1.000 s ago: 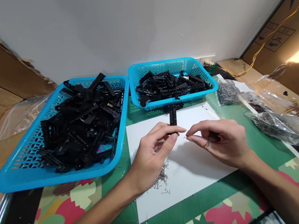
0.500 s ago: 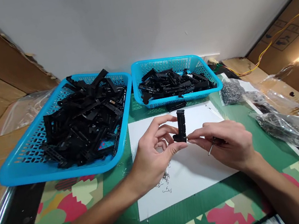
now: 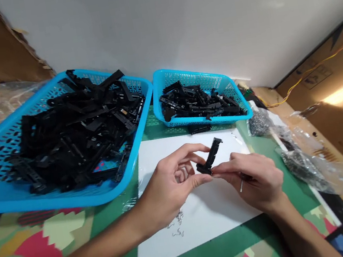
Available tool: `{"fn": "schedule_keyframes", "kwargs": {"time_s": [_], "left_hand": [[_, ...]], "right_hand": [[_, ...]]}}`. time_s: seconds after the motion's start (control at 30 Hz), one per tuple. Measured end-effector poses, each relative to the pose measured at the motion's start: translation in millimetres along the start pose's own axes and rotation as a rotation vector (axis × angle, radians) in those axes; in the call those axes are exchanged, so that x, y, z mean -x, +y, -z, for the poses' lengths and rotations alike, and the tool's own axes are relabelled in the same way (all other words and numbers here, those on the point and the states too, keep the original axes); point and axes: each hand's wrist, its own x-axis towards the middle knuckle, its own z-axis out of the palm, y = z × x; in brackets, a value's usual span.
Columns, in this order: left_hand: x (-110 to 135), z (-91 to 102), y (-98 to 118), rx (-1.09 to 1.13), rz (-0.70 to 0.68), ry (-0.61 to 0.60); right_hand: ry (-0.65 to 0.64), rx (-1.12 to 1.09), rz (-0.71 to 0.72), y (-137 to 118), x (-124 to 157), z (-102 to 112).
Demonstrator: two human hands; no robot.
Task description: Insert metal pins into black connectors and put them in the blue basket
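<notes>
My left hand [image 3: 171, 185] pinches the lower end of a small black plastic part [image 3: 210, 160] between thumb and fingers, holding it tilted above the white sheet [image 3: 201, 211]. My right hand [image 3: 255, 178] has its fingertips pressed against the same end of the part and also carries a thin metal pin [image 3: 241, 185] among its curled fingers. A small heap of bent wire springs [image 3: 177, 224] lies on the sheet just under my left wrist.
A large blue basket [image 3: 55, 200] heaped with black plastic parts stands at the left. A smaller blue basket [image 3: 203, 119] with similar parts stands behind the sheet. Clear plastic bags of small metal pieces [image 3: 302, 163] lie at the right, beside cardboard walls.
The black part has been lifted off the sheet and tilted to the right between both hands. The camera view has swung to the left and closer to the large basket.
</notes>
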Motion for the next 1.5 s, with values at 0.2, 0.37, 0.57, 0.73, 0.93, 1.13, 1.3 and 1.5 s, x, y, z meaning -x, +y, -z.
{"fn": "schedule_keyframes", "kwargs": {"time_s": [0.2, 0.37, 0.57, 0.73, 0.93, 1.13, 1.3, 1.5], "left_hand": [[-1.3, 0.5, -11.3, 0.034, 0.02, 0.024], [-2.1, -0.2, -18.8, 0.066, 0.051, -0.008], [-3.7, 0.0, -16.4, 0.106, 0.028, -0.04], [-3.0, 0.3, -10.4, 0.101, 0.001, -0.084], [-2.3, -0.4, -8.5, 0.113, 0.036, -0.047], [-3.5, 0.3, -4.3, 0.171, 0.007, -0.062], [-3.5, 0.4, -5.1, 0.221, 0.01, -0.099], [-2.6, 1.1, -2.7, 0.259, 0.069, -0.115]], "right_hand": [[0.036, -0.18, -0.102, 2.6, -2.9, -7.1], [0.043, -0.295, -0.132, 4.2, -5.9, -12.3], [0.05, -0.271, -0.137, 6.6, -6.7, -10.4], [0.029, -0.217, -0.124, 1.4, -7.7, -4.8], [0.034, -0.1, -0.036, -3.9, -7.0, -2.1], [0.082, -0.039, 0.013, -3.3, -4.4, -2.1], [0.081, -0.017, 0.011, -4.9, -2.9, -1.7], [0.086, -0.047, -0.024, -8.8, -3.3, 2.2]]}}
